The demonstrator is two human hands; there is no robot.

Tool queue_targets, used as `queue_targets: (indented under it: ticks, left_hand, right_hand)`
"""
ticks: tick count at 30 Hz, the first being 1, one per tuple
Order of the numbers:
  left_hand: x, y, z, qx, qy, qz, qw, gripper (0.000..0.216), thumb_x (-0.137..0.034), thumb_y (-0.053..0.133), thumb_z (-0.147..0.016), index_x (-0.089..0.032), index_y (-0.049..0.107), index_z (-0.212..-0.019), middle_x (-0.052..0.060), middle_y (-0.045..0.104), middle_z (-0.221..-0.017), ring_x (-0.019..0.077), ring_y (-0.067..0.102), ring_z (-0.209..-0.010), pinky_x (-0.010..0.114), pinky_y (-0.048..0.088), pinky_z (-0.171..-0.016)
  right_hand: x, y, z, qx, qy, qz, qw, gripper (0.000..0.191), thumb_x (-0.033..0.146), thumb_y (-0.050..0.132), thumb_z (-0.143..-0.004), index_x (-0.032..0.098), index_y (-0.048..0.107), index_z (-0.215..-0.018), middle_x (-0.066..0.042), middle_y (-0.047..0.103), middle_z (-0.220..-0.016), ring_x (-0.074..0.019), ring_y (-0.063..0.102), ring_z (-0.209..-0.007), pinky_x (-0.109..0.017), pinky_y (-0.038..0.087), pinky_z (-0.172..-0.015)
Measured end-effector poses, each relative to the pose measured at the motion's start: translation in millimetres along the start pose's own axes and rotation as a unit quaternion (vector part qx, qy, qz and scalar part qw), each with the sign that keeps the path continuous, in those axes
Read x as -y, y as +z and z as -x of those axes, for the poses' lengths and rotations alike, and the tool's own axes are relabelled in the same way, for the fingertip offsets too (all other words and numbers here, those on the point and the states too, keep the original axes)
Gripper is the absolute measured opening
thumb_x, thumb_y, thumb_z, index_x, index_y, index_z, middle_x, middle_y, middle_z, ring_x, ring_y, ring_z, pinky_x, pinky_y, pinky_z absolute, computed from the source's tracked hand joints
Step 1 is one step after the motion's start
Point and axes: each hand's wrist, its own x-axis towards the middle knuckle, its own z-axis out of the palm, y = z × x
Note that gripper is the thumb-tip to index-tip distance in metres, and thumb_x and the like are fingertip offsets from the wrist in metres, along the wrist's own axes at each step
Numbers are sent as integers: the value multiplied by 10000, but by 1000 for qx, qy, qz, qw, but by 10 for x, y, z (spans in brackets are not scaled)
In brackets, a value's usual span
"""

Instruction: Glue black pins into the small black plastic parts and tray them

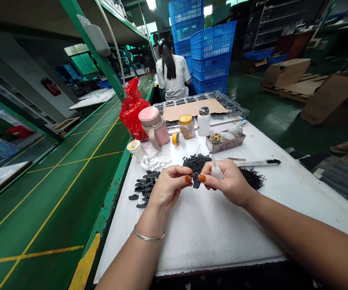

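My left hand (168, 187) and my right hand (225, 181) meet over the white table (210, 229), both pinched on one small black plastic part (196, 182) between the fingertips. A small white squeeze bottle (215, 169) with a pointed nozzle is also gripped in my right hand, nozzle up. A heap of similar black parts (145, 187) lies just left of my left hand. Behind the hands a pile of thin black pins (196, 162) spreads to the right.
At the back of the table stand a pink lidded cup (155, 125), a yellow-lidded jar (186, 126), a white bottle (204, 121), tape (175, 139), a small tray (225, 143) and a knife (260, 163). A red bag (132, 108) sits behind. A person in white sits further back by blue crates (210, 56).
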Motion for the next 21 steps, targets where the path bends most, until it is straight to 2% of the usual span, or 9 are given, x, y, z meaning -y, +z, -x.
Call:
queue_targets:
  ticks: [14,21]
  left_hand:
    - [-6,7,9,-2,9,-15,1000,236,-164,888,-490,-142,705,-637,33,661,-769,126,608,-616,223,513,-563]
    - [-39,30,15,0,74,-77,994,162,-129,849,-525,-154,719,-619,41,658,-743,122,591,-649,209,474,-580]
  right_hand:
    - [2,-3,-2,0,9,14,1000,352,431,713,-764,134,599,-614,14,545,-509,-77,422,-463,-209,302,-450]
    - [1,1,-1,2,14,16,1000,347,422,710,-768,133,597,-614,14,549,-512,-76,429,-470,-206,300,-451]
